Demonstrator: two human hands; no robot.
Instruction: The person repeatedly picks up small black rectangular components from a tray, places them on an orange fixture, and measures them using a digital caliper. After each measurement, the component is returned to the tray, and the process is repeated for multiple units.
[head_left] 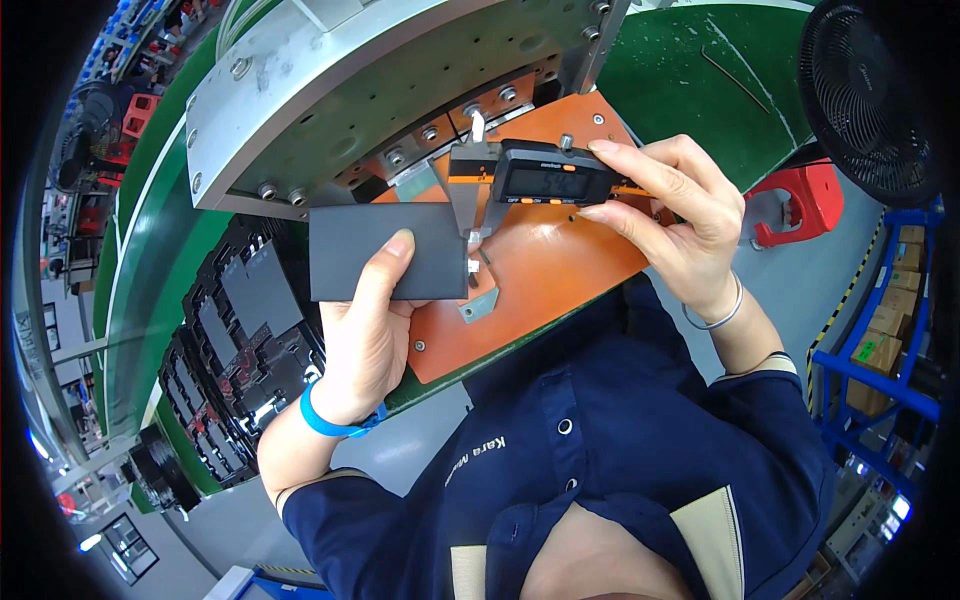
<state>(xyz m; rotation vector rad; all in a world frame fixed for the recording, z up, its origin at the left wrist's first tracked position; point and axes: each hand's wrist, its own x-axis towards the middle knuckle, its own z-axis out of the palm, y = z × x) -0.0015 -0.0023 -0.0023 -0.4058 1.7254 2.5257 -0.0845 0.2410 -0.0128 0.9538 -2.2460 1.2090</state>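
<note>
My left hand (pixel 368 325) grips a flat black rectangular part (pixel 375 250), thumb on top and the fingers hidden underneath. At its right edge a small white and metal piece sticks out. My right hand (pixel 680 215) holds a digital caliper (pixel 555 178) by the right end of its black display body, between thumb and fingertips. The caliper's metal jaws point down and meet the small piece at the part's right edge; whether they clamp it I cannot tell. Below both hands lies an orange plate (pixel 545 270) with a small metal block (pixel 480 303) on it.
A large metal machine frame (pixel 330 110) with bolts rises beyond my hands. Stacked black parts (pixel 235 330) stand at the left on the green table (pixel 690 75). A hex key (pixel 735 80) lies at the far right, near a black fan (pixel 865 95). A red stool (pixel 805 205) and blue shelving (pixel 890 375) with boxes are on the right.
</note>
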